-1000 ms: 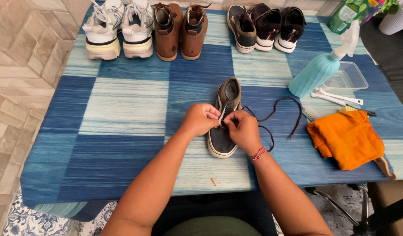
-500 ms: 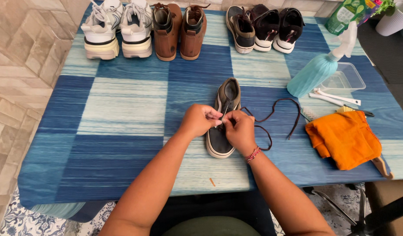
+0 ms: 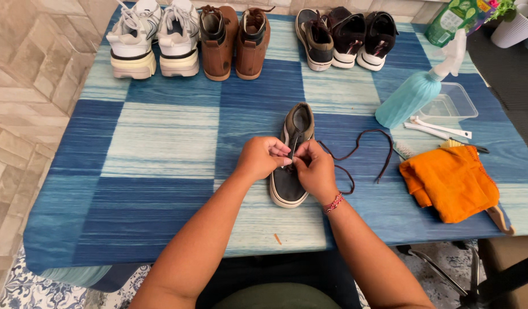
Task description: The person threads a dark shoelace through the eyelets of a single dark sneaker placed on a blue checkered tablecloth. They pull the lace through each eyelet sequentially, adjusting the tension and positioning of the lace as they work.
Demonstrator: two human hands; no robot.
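A dark olive sneaker (image 3: pixel 292 189) with a white sole lies on the blue and white checked tablecloth (image 3: pixel 161 149), toe toward me. My left hand (image 3: pixel 262 157) and my right hand (image 3: pixel 314 169) meet over its lacing area, fingers pinched on the dark shoelace (image 3: pixel 364 143). The lace's loose length trails in loops to the right of the shoe. A woven bracelet sits on my right wrist.
Along the far edge stand white sneakers (image 3: pixel 155 37), brown boots (image 3: pixel 232 40) and several dark shoes (image 3: pixel 344 37). To the right are a teal spray bottle (image 3: pixel 415 91), a clear plastic tub (image 3: pixel 453 103), white brushes (image 3: pixel 438 127) and an orange cloth (image 3: pixel 453 182).
My hands have stayed on the sneaker, with the fingers shifting slightly on the lace. The view has tilted a little.
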